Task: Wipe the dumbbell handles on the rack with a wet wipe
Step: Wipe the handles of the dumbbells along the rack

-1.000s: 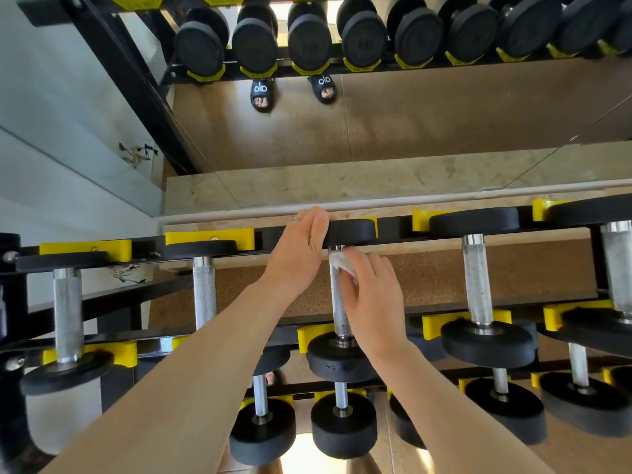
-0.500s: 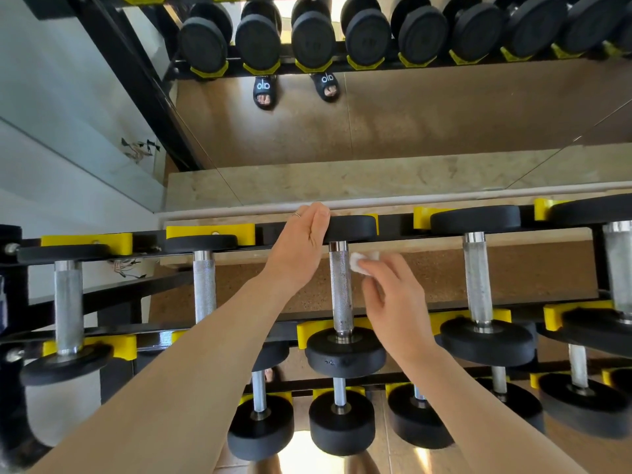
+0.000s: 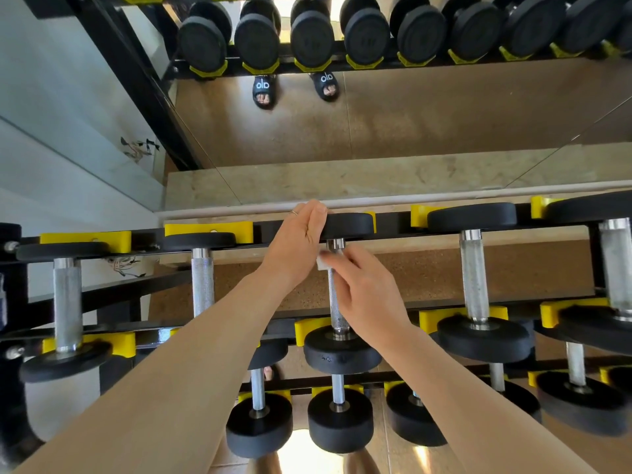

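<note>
I look down on a black dumbbell rack (image 3: 102, 292) with yellow cradles. The middle dumbbell on the top tier has a knurled steel handle (image 3: 337, 313) between black heads. My right hand (image 3: 366, 295) holds a small white wet wipe (image 3: 321, 263) and presses it against the upper part of that handle. Its fingers lie across the bar and hide most of the wipe. My left hand (image 3: 295, 244) rests with straight fingers on the far black head (image 3: 349, 225) of the same dumbbell.
More dumbbells lie on either side: two to the left (image 3: 202, 285) and two to the right (image 3: 473, 275). A lower tier holds smaller dumbbells (image 3: 338, 419). A floor mirror behind the rack reflects dumbbell heads and my sandalled feet (image 3: 263, 90).
My right hand with the wipe lifted off the handle to its right, then came back onto the bar near its far end. My left hand stayed on the dumbbell head.
</note>
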`<control>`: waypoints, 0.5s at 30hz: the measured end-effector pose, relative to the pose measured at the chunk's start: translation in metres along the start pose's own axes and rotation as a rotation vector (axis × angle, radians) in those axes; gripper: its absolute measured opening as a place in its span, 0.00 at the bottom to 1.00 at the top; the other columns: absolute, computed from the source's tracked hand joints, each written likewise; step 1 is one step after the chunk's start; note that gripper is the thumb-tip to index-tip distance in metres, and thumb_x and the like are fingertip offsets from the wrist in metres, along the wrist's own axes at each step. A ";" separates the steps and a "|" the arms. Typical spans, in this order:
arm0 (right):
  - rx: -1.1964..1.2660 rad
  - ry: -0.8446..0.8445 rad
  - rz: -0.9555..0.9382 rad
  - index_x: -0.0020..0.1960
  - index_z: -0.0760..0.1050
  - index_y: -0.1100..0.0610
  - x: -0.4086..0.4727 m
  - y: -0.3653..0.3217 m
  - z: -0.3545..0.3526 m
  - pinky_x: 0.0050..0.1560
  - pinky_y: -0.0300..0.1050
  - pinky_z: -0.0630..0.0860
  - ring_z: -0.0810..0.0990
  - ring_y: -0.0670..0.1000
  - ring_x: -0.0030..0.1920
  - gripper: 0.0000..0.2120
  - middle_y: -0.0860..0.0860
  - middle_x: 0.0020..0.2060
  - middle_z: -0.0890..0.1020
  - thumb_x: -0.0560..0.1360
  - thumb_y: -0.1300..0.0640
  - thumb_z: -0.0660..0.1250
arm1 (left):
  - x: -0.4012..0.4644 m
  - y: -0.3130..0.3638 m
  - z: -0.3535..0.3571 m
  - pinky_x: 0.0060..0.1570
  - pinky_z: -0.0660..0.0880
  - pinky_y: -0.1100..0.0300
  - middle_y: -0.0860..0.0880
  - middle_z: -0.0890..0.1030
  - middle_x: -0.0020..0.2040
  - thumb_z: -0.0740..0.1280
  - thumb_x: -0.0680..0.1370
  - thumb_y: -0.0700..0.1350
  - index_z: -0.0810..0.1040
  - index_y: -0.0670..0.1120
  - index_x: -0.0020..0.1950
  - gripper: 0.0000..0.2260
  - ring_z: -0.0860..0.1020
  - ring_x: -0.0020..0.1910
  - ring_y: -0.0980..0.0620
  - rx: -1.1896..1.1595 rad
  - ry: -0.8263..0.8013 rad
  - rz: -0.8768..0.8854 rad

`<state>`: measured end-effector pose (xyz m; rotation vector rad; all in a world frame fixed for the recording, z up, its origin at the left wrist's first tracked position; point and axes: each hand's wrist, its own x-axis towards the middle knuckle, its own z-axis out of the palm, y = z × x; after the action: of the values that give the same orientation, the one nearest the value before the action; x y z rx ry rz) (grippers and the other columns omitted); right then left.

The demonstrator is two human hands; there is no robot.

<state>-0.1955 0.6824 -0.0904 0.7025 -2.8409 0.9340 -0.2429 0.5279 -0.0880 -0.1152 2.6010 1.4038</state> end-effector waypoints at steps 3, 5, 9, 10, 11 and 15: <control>-0.135 -0.093 -0.044 0.60 0.80 0.53 0.000 0.008 0.000 0.44 0.35 0.73 0.78 0.48 0.44 0.17 0.50 0.48 0.79 0.71 0.61 0.73 | 0.000 0.000 -0.001 0.52 0.76 0.48 0.46 0.76 0.48 0.48 0.88 0.53 0.74 0.49 0.53 0.17 0.75 0.47 0.51 -0.001 0.000 0.000; -0.117 -0.036 -0.010 0.61 0.79 0.54 -0.004 0.015 -0.002 0.44 0.36 0.74 0.76 0.47 0.42 0.18 0.50 0.46 0.78 0.72 0.61 0.70 | 0.000 0.001 -0.002 0.50 0.75 0.51 0.46 0.76 0.48 0.48 0.88 0.53 0.74 0.49 0.53 0.17 0.74 0.47 0.52 -0.007 -0.002 0.002; 0.218 0.145 0.455 0.61 0.79 0.55 0.001 0.008 -0.003 0.45 0.30 0.72 0.75 0.41 0.42 0.13 0.44 0.47 0.76 0.80 0.61 0.63 | -0.001 0.001 -0.001 0.49 0.73 0.58 0.47 0.76 0.48 0.48 0.88 0.53 0.74 0.49 0.55 0.17 0.74 0.47 0.55 0.002 -0.011 0.007; 0.343 0.100 0.630 0.61 0.80 0.54 0.004 0.003 0.000 0.46 0.31 0.73 0.76 0.40 0.43 0.12 0.44 0.48 0.78 0.81 0.60 0.62 | -0.001 0.001 -0.001 0.49 0.73 0.58 0.47 0.76 0.48 0.48 0.88 0.53 0.74 0.49 0.55 0.17 0.74 0.47 0.56 0.003 -0.012 0.011; 0.491 0.047 0.791 0.60 0.80 0.53 0.007 -0.001 0.002 0.48 0.34 0.74 0.77 0.41 0.43 0.11 0.45 0.47 0.80 0.81 0.60 0.62 | -0.001 0.000 -0.001 0.49 0.73 0.58 0.47 0.76 0.48 0.48 0.88 0.53 0.74 0.49 0.55 0.17 0.74 0.47 0.56 -0.004 -0.013 0.012; 0.822 0.007 1.077 0.41 0.80 0.50 0.006 -0.015 -0.003 0.46 0.48 0.75 0.75 0.48 0.37 0.13 0.50 0.34 0.79 0.80 0.60 0.63 | 0.000 -0.001 0.000 0.48 0.71 0.61 0.47 0.76 0.48 0.49 0.88 0.52 0.75 0.49 0.55 0.17 0.73 0.48 0.56 -0.028 -0.003 0.005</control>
<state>-0.1945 0.6708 -0.0786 -0.9844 -2.6152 2.2072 -0.2425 0.5276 -0.0883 -0.1097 2.5815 1.4414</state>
